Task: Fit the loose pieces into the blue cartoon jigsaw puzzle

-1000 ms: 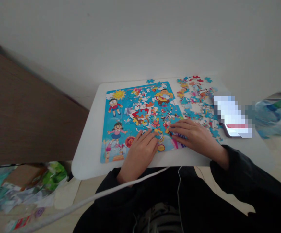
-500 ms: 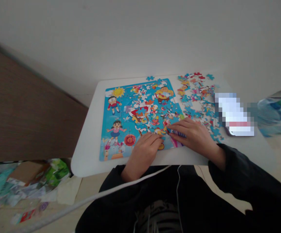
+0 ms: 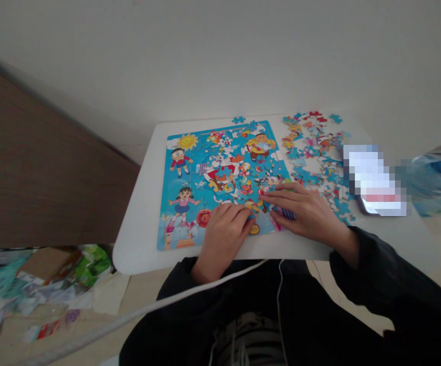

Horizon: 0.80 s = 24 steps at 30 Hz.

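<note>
A cartoon jigsaw puzzle (image 3: 184,229) with a blue background lies on a white table, its middle covered by loose and overlapping pieces. My left hand (image 3: 226,231) rests on its lower edge, fingers curled together; whatever may be under the fingertips is hidden. Just right of it, my right hand (image 3: 304,211) lies over the lower right part of the puzzle. Its fingers are stretched out, with the thumb apart, and the fingertips touch the area by a yellow puzzle piece (image 3: 256,205). No piece shows clearly gripped in the right hand.
Several loose pieces (image 3: 307,152) are spread along the puzzle's right side. Beyond them lies a phone (image 3: 373,175) with a blurred screen, near a clear plastic object (image 3: 439,173). A white cable (image 3: 159,305) crosses my lap. Bags and a cardboard box (image 3: 47,264) litter the floor at left.
The view has shifted slightly. My right-hand fingers have moved a little apart from the thumb, and my left fingers remain at the puzzle's lower edge.
</note>
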Available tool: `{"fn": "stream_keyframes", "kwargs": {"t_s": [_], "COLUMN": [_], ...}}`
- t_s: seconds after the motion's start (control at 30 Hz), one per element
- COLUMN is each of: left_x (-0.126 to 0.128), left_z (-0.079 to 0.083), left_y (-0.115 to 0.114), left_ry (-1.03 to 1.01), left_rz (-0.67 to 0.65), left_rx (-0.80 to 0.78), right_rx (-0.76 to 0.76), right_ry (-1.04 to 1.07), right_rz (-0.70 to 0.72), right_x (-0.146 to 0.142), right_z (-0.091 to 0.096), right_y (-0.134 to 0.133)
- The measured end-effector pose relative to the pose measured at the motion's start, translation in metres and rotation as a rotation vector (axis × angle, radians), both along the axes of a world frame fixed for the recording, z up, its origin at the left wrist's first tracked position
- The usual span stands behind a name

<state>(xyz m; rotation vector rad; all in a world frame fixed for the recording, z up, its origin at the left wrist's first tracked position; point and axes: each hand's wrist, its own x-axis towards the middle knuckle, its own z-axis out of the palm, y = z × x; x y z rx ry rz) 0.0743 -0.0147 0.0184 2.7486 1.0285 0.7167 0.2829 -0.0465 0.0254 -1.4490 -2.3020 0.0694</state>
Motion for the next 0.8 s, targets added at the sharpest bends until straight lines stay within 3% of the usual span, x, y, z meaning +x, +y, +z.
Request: {"fn": "stream_keyframes", "kwargs": {"t_s": [0.2, 0.5, 0.8], "left_x": [-0.0075, -0.0092, -0.0074], "left_z": [0.0007, 0.0036, 0.0027], "left_y": [0.0043, 0.0021, 0.0008], "left_ry": [-0.047, -0.018, -0.039], "left_rz": [-0.106, -0.043, -0.042], "left_rx": [-0.113, 0.018, 0.016], "right_rx": [0.014, 0.013, 0.031], "right_ry": [0.042, 0.048, 0.074], "right_rz": [0.007, -0.016, 0.001], "right_x": [0.002, 0.0014, -0.0002], "right_z": [-0.0035, -0.0024, -0.0004], "right_y": [0.0014, -0.0014, -0.0022]}}
